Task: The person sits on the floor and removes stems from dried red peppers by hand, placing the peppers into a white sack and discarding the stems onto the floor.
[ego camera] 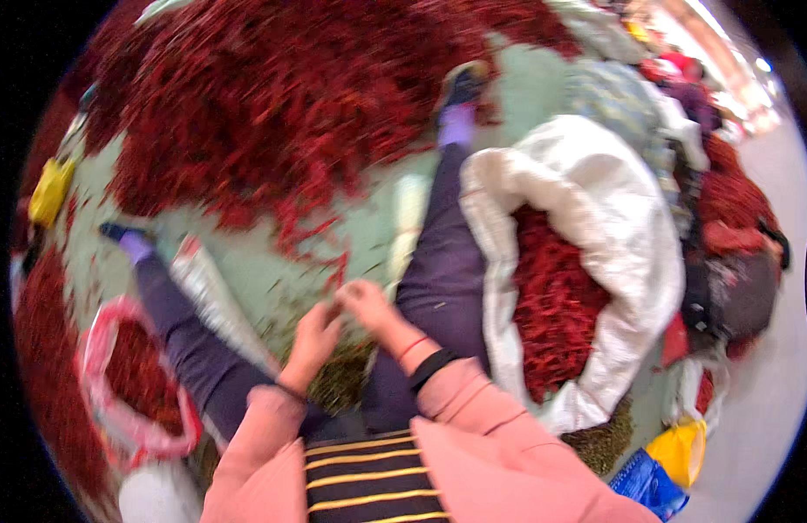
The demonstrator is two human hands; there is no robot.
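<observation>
My left hand (317,333) and my right hand (367,304) meet in front of me, between my outstretched legs, fingertips close together. A dried red chili pepper (341,269) shows just beyond the fingers; blur hides which hand has it. Below my hands lies a heap of greenish-brown stems (341,379) on the floor. Ahead is a large pile of dried red chilies (266,111), with a few strewn towards my hands. At my right leg, a white woven sack (612,189) with a rolled rim holds red chilies (554,301).
Left of my leg stands a pink-rimmed plastic bag (92,366) of chilies. A rolled white sack (220,307) lies along that leg. At the right are a person (737,281), a yellow bag (681,451) and more stems (603,444). The pale green floor (527,85) shows between things.
</observation>
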